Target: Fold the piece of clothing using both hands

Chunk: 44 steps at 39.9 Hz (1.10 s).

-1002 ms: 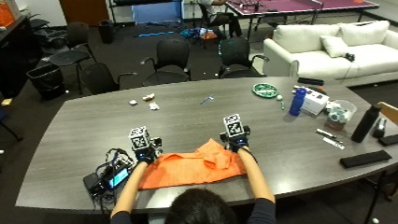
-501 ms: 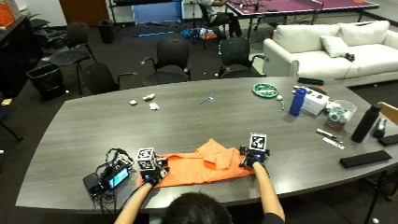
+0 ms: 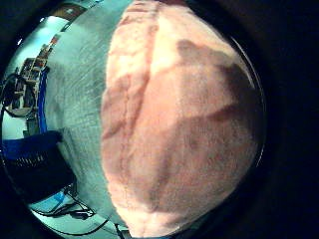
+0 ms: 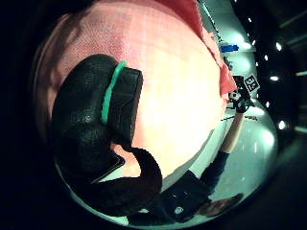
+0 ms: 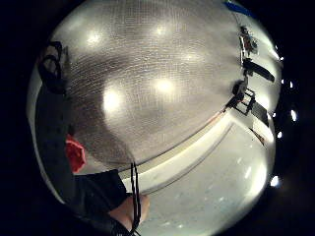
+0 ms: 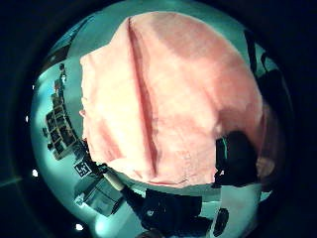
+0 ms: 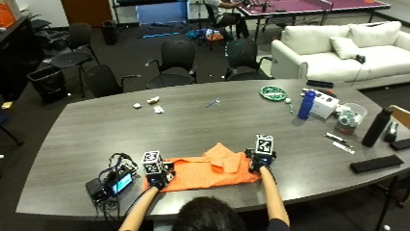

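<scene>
Orange garment point(image 7: 208, 171) lies bunched on the grey table point(image 7: 192, 120) near the person's edge. Left hand point(image 7: 157, 178) pinches its left end; right hand point(image 7: 259, 162) grips its right end.

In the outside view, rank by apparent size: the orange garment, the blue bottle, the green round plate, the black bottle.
1. Orange cloth garment
2. Tall black bottle
3. Blue bottle and green round plate look alike in size; not ranked.
</scene>
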Motion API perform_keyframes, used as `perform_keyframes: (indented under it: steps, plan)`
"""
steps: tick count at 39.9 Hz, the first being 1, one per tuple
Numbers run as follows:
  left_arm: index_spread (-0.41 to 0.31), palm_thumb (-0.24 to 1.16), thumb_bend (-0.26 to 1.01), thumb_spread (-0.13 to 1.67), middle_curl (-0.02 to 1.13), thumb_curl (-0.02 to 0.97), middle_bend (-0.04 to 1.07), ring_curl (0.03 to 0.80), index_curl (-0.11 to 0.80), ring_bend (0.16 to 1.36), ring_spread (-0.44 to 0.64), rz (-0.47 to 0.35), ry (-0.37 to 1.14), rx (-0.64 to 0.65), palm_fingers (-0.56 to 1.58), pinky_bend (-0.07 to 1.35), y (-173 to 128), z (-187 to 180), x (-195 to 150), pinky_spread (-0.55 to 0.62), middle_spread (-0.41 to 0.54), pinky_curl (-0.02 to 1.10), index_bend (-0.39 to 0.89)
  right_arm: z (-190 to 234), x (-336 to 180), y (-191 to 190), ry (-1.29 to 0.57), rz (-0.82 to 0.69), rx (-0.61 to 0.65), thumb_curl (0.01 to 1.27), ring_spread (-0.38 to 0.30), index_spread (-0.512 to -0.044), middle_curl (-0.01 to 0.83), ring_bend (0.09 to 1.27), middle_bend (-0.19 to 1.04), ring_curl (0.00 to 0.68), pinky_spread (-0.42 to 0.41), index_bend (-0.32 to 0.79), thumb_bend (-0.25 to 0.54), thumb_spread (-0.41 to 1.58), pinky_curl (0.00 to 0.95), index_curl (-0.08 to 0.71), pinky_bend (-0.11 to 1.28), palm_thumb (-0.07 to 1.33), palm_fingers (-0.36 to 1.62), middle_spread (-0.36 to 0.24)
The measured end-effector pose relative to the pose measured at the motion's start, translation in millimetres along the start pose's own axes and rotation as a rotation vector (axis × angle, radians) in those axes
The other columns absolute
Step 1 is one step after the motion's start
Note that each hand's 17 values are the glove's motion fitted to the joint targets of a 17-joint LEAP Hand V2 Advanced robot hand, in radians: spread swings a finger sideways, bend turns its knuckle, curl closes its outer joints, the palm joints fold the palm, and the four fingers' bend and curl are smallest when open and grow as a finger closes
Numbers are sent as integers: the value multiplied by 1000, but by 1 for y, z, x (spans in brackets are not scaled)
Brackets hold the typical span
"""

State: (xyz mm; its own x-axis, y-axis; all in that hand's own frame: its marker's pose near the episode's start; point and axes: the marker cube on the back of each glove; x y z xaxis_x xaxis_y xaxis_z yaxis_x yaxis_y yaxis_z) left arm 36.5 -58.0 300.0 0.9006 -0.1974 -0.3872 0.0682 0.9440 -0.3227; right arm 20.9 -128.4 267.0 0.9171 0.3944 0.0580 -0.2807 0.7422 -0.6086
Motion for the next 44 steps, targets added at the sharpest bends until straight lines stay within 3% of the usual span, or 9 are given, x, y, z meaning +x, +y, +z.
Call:
perform_keyframes:
  steps: [3,8,12,19,24,30,35,38,44]
  plan:
    - [-105,156,-13,1324,257,282,149,342,479,382,358,99,41,74,247,188,-8,-2,8,395,91,340,286,-8,11,-4,-28,28,62,487,-229,-240,479,717,415,452,-305,195,34,907,403,209,731,901,1276,-178]
    - [-105,197,6,1333,266,285,172,329,482,366,346,107,26,16,299,176,1,3,16,383,73,329,315,-28,39,-11,-114,141,233,538,-236,-247,483,678,398,447,-306,220,-10,714,403,265,693,928,1270,-187]
    - [-105,253,25,1352,275,292,178,321,483,348,329,241,29,30,329,169,7,3,33,357,59,320,332,-46,62,-4,-215,234,312,570,-238,-250,484,663,386,448,-306,219,-20,609,404,300,672,949,1273,-192]
    - [-112,319,41,1371,293,300,186,313,469,343,234,214,35,-48,499,222,17,-6,43,204,15,335,301,-80,70,6,-281,253,348,617,-238,-246,492,632,380,448,-302,223,-27,463,408,350,632,973,1276,-192]
    - [-115,351,44,1379,304,304,164,316,460,337,183,346,212,-26,533,239,6,-24,51,121,-9,350,257,-113,52,-1,-238,252,324,641,-240,-240,498,617,377,452,-303,226,-34,383,412,379,613,978,1280,-190]
    - [-112,396,53,1390,318,312,173,320,455,351,139,463,445,116,627,210,3,-60,51,67,-32,353,226,-155,-19,50,-191,108,340,667,-246,-240,506,617,384,461,-300,228,-34,311,417,409,590,984,1292,-195]
    - [-117,437,63,1400,328,325,168,327,454,357,99,357,510,298,715,208,-16,-90,15,20,-53,358,203,-165,-136,100,-120,-121,342,685,-250,-247,514,617,390,469,-306,224,-35,268,427,428,596,981,1304,-204]
    - [-118,454,63,1399,334,330,164,333,455,353,86,312,520,441,721,204,-45,-94,-22,7,-59,364,193,-143,-211,112,-71,-274,316,693,-251,-250,519,619,398,474,-309,218,-34,252,431,437,595,984,1305,-208]
    - [-119,481,62,1399,341,340,177,342,436,374,40,249,644,641,802,232,-12,-141,-63,-41,-71,376,138,-42,-342,143,73,-493,55,707,-251,-259,523,632,400,483,-316,191,-37,241,441,451,602,979,1303,-224]
